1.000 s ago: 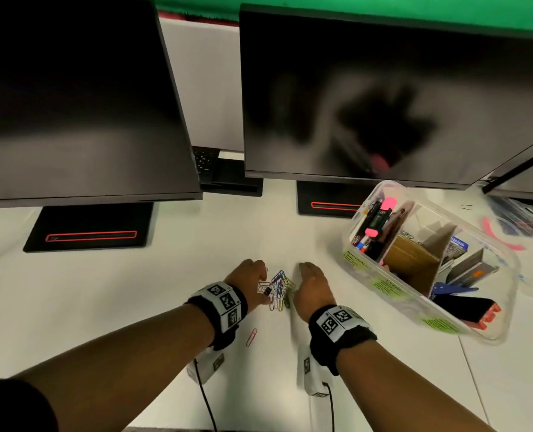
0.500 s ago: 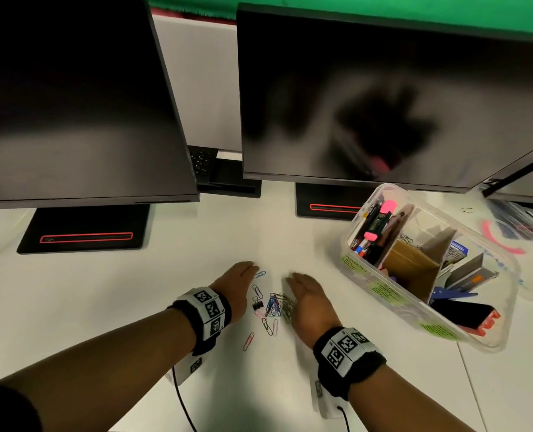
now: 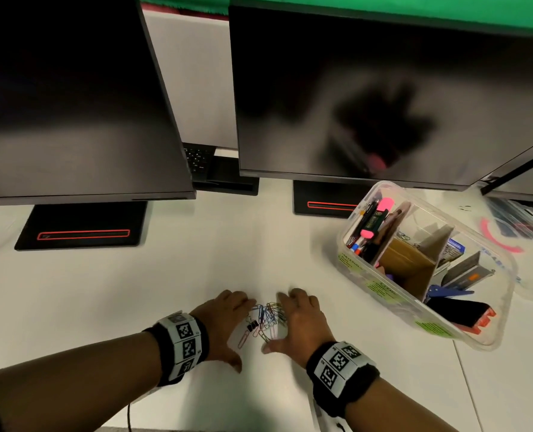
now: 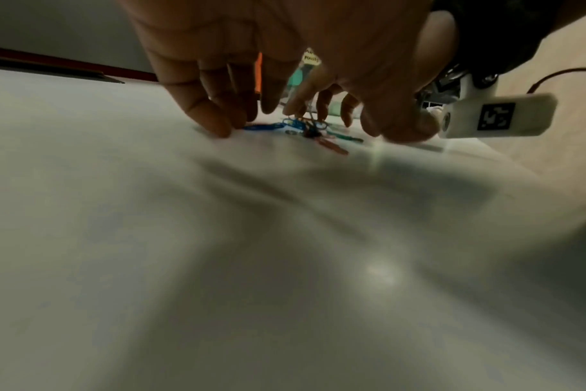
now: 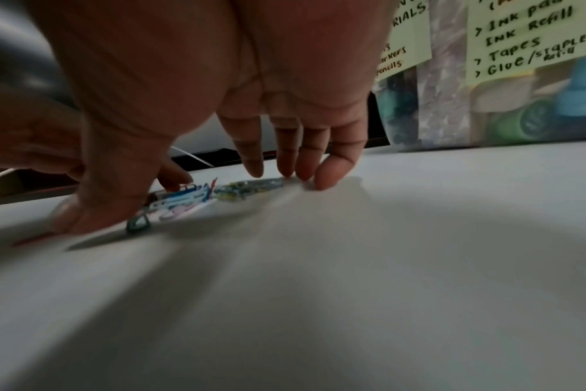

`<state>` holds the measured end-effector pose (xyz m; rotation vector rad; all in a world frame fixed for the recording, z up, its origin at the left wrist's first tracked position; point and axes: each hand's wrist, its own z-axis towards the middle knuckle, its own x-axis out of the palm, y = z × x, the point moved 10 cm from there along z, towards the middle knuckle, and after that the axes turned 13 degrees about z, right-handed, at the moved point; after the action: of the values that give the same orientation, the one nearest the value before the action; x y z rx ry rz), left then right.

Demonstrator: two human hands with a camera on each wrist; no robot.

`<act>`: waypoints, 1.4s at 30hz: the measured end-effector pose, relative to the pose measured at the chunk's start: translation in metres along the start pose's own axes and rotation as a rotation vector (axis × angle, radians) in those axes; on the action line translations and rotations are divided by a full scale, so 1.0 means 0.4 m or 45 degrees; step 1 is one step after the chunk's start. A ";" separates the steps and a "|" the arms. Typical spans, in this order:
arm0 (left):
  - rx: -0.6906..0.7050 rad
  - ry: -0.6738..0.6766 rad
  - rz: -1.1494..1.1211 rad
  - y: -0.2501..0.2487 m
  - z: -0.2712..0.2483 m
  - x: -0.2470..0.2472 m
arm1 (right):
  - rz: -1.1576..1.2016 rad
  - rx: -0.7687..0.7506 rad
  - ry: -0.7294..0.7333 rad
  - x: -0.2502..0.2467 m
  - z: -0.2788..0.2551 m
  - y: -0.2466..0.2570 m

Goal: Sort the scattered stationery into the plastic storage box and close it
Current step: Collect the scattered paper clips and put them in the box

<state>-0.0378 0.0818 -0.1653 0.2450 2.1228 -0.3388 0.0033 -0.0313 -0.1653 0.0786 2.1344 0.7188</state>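
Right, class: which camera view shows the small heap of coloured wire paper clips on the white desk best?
The head view: it looks down on the whole heap of coloured wire paper clips, lying between the left hand and right hand. The left wrist view shows them low and partly behind fingers; the right wrist view shows them blurred.

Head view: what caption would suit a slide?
Two bare hands corral coloured paper clips on a white desk beside an open clear plastic box.

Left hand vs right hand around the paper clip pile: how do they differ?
The left hand flanks the paper clips on the pile's left, the right hand on its right, nearer the plastic storage box. A stray pink clip lies by the left hand. Both rest fingertips-down on the desk, open, gripping nothing.
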 end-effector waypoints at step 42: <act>-0.142 -0.201 -0.269 -0.092 0.176 -0.101 | 0.184 0.112 -0.196 -0.136 0.020 -0.080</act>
<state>0.0279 0.0219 -0.1625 -0.0699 2.0070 -0.3496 0.0496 -0.0705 -0.1465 0.3284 2.0263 0.6794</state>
